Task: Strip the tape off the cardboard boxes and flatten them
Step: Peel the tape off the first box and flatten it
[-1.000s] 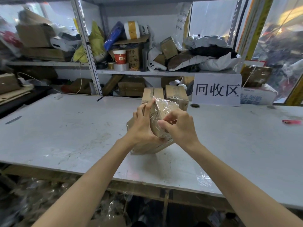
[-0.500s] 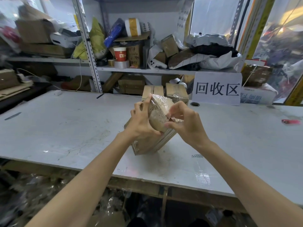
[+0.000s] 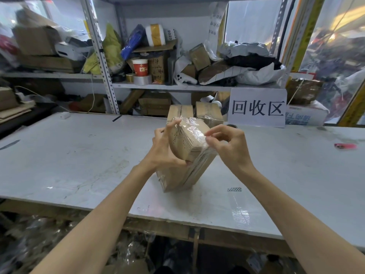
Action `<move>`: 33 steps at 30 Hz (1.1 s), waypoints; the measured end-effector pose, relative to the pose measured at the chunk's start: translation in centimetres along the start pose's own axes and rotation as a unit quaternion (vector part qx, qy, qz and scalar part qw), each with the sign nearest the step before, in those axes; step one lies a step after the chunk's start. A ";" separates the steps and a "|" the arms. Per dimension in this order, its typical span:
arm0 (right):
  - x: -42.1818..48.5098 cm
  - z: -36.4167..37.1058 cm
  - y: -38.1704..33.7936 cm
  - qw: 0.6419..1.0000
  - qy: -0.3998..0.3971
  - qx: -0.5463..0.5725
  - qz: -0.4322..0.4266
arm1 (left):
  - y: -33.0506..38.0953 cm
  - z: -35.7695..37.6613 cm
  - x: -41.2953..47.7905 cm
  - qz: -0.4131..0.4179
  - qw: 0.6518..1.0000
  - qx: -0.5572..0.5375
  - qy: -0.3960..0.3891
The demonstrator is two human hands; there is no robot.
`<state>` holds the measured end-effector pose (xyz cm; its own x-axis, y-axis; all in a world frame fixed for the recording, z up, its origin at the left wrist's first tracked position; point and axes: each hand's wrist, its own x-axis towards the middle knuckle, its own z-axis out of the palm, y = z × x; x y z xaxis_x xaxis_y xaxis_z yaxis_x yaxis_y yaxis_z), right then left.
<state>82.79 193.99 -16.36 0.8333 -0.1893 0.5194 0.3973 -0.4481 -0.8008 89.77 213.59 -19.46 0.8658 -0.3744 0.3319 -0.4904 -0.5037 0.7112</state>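
Observation:
A brown cardboard box wrapped in clear tape stands tilted on one corner on the white table. My left hand grips its upper left side, thumb at the front and fingers over the top. At the box's upper right edge my right hand pinches the clear tape between thumb and fingertips. Two more taped cardboard boxes stand side by side just behind it.
A white sign with black characters leans at the table's back edge. A pink object lies far right. A strip of clear tape sticks to the table near the front edge. Cluttered metal shelves stand behind.
The box has tipped further left and risen a little. My right hand slid from the front face up to the box's upper right edge and now pinches the tape there.

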 end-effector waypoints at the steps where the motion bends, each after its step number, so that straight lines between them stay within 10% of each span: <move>1: 0.0 0.4 -0.2 0.999 0.006 -0.044 -0.007 | 0.2 0.0 0.0 0.009 1.000 0.004 0.004; 16: -0.7 1.1 -1.0 0.970 -0.039 -0.222 -0.092 | 2.3 1.7 0.5 -0.077 0.994 -0.032 0.075; 24: -0.8 1.8 0.2 0.981 0.091 0.073 0.154 | 1.3 0.5 0.3 -0.086 0.988 -0.113 0.061; 33: 0.0 2.2 -0.7 0.971 0.017 -0.240 -0.008 | 0.5 0.9 0.3 -0.090 0.987 -0.097 0.092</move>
<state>83.31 196.21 -16.42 0.8118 -0.2034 0.5474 0.1791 -0.8055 -0.5649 89.68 212.57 -19.59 0.9493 -0.1367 0.2833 -0.3144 -0.3840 0.8682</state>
